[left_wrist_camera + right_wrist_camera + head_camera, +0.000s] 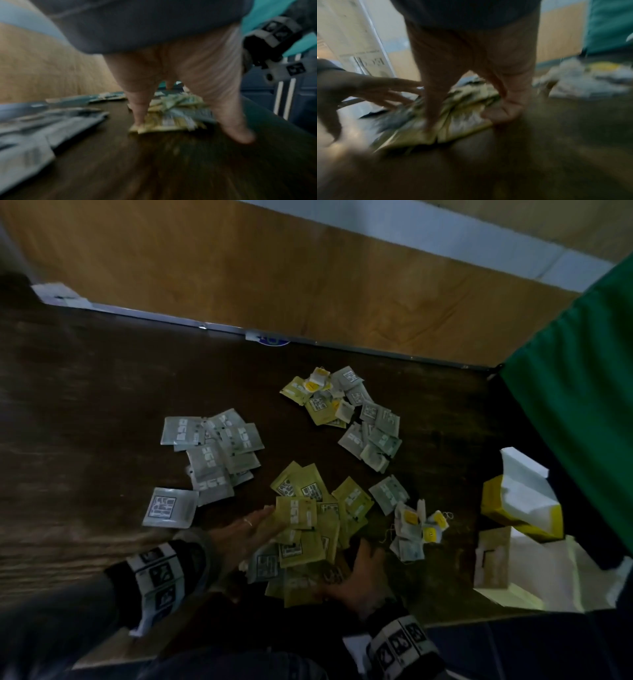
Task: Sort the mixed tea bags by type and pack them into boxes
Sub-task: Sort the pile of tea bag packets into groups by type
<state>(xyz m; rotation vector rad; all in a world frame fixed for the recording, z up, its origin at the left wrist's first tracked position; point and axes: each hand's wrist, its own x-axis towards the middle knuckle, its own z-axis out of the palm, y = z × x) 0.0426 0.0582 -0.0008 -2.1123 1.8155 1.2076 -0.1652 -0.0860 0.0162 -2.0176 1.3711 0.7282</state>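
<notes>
Between my hands, yellow tea bags (301, 529) heaped on tabletop (85, 405). Left hand (246, 529) flat, fingers straight against heap's left edge. Right hand (359, 580) spread, pressing its near side. Grey sachets (212, 446) beyond left hand; yellow box (493, 505) off to right.

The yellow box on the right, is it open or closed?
Open. In the head view the yellow box at the table's right edge has its white flaps sticking up. Whether any tea bags are inside cannot be told.
</notes>
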